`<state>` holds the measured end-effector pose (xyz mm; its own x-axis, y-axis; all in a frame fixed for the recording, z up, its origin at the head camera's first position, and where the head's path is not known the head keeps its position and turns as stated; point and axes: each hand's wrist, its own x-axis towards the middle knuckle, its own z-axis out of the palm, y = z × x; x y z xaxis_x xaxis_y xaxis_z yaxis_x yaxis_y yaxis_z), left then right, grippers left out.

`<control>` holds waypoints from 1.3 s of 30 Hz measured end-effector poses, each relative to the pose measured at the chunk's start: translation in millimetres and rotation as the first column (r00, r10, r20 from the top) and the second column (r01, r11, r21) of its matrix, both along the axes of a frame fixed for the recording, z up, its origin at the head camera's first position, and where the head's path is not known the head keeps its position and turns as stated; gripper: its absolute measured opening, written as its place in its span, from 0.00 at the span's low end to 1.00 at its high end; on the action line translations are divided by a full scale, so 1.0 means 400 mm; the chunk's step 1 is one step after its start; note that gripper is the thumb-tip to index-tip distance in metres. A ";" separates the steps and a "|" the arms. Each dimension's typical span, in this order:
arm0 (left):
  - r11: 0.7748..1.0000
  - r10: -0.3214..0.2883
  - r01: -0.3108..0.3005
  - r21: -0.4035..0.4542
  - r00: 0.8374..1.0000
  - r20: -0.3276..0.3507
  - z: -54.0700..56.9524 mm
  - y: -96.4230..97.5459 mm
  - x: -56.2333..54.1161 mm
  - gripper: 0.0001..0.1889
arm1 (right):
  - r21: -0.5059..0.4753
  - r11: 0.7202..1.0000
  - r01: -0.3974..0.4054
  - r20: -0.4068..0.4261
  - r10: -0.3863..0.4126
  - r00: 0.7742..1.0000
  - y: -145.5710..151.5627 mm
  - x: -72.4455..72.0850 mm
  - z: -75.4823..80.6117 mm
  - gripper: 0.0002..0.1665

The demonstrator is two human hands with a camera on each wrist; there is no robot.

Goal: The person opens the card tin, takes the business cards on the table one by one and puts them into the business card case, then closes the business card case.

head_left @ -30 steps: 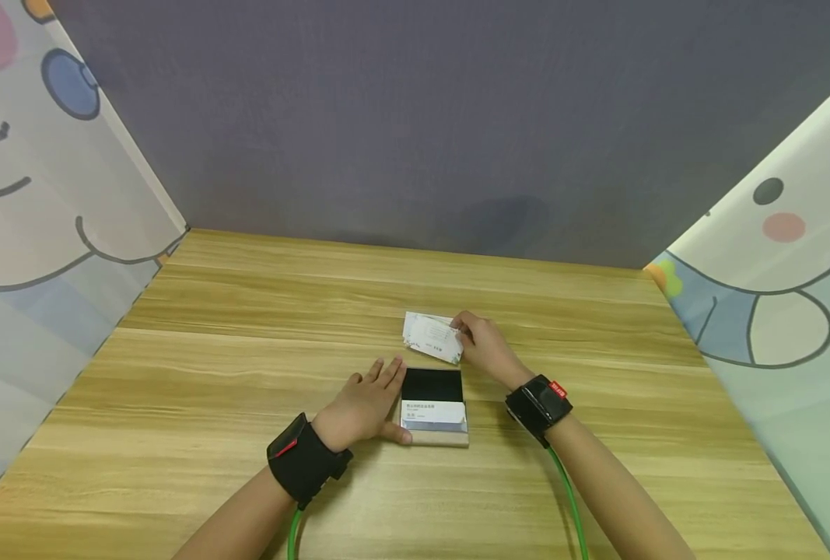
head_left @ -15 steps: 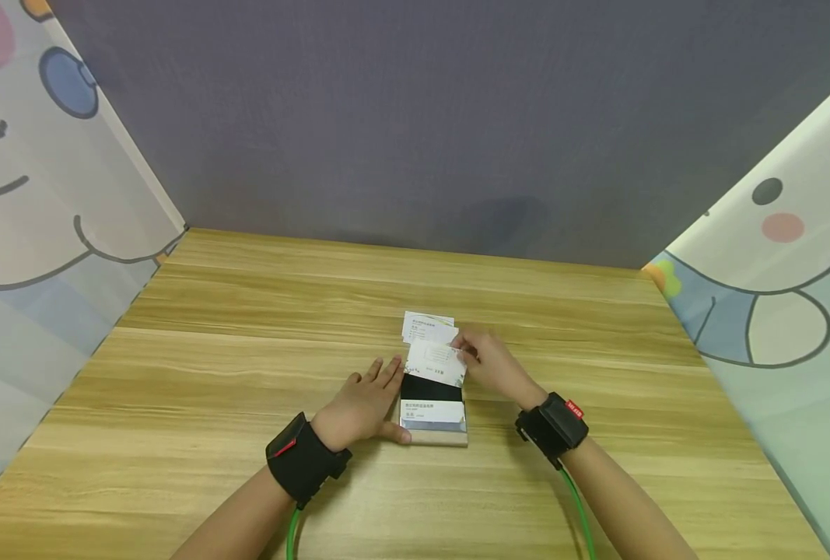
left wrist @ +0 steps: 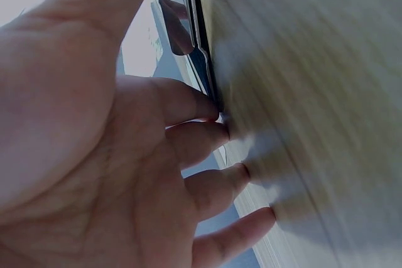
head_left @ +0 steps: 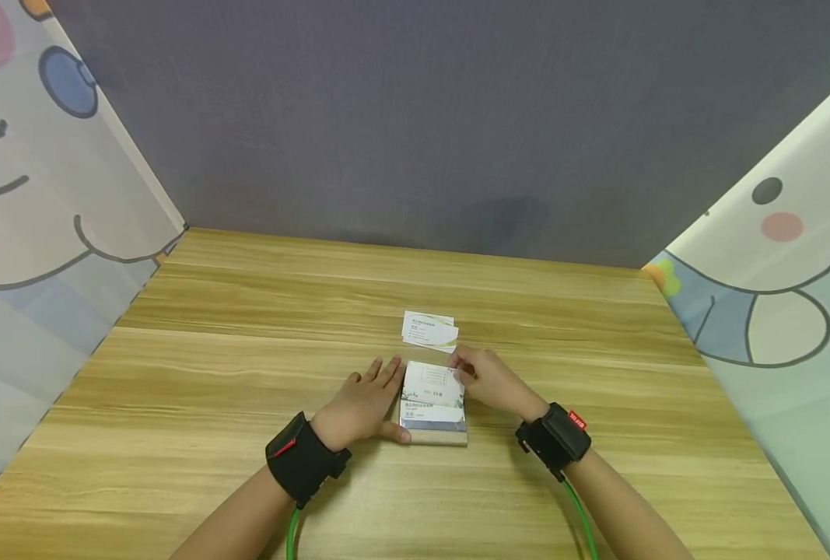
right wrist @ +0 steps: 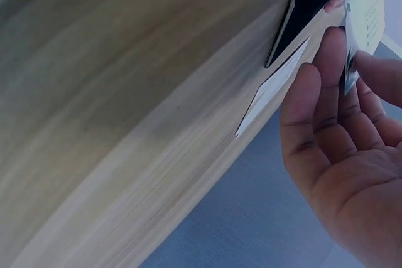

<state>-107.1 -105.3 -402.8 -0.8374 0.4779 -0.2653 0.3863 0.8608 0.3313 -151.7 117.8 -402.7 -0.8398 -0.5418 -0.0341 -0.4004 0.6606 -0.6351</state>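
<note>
A printed white business card [head_left: 430,383] is pinched by its right end between the thumb and fingers of my right hand [head_left: 496,383]. It is over the black inside of a business card holder [head_left: 434,439], hiding most of that black part. In the right wrist view, the held card [right wrist: 362,14] is tilted up from the table. Another card [head_left: 450,413] lies in the holder's near part, behind a shiny strip. My left hand [head_left: 360,406] lies at the holder's left side, fingers stretched and thumb touching its near left edge. The left wrist view shows its fingertips [left wrist: 242,171] on the table.
Just beyond the holder, several overlapping white cards [head_left: 430,333] lie on the wooden table [head_left: 260,295]. A grey panel [head_left: 415,124] rises behind the table, with cartoon-printed sheets at both sides. Green cables run from both black wrist bands [head_left: 555,440].
My right hand has drawn the top card off the pile towards me and over the holder, uncovering the cards beneath. My left hand stays in place beside the holder.
</note>
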 end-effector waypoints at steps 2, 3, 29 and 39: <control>1.000 -0.001 0.001 -0.005 1.000 0.001 0.000 0.000 0.000 0.53 | 0.003 1.000 -0.006 0.007 0.006 1.000 0.000 0.001 -0.002 0.07; 1.000 -0.001 0.001 -0.007 1.000 0.001 0.000 0.000 -0.001 0.53 | 0.005 1.000 -0.010 0.006 0.010 1.000 0.000 0.001 -0.003 0.07; 1.000 -0.009 0.009 -0.026 1.000 -0.009 -0.001 -0.001 0.001 0.53 | 0.049 0.989 -0.139 0.025 0.137 0.990 -0.003 0.023 -0.010 0.06; 0.999 -0.011 0.011 -0.031 1.000 -0.009 -0.001 -0.001 0.001 0.53 | 0.009 0.979 -0.204 0.033 0.204 0.978 -0.003 0.023 -0.015 0.12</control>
<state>-106.8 -105.6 -403.1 -0.8347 0.4787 -0.2724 0.3988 0.8664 0.3006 -142.6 116.5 -408.7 -0.7101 -0.7010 -0.0669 -0.5074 0.5752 -0.6417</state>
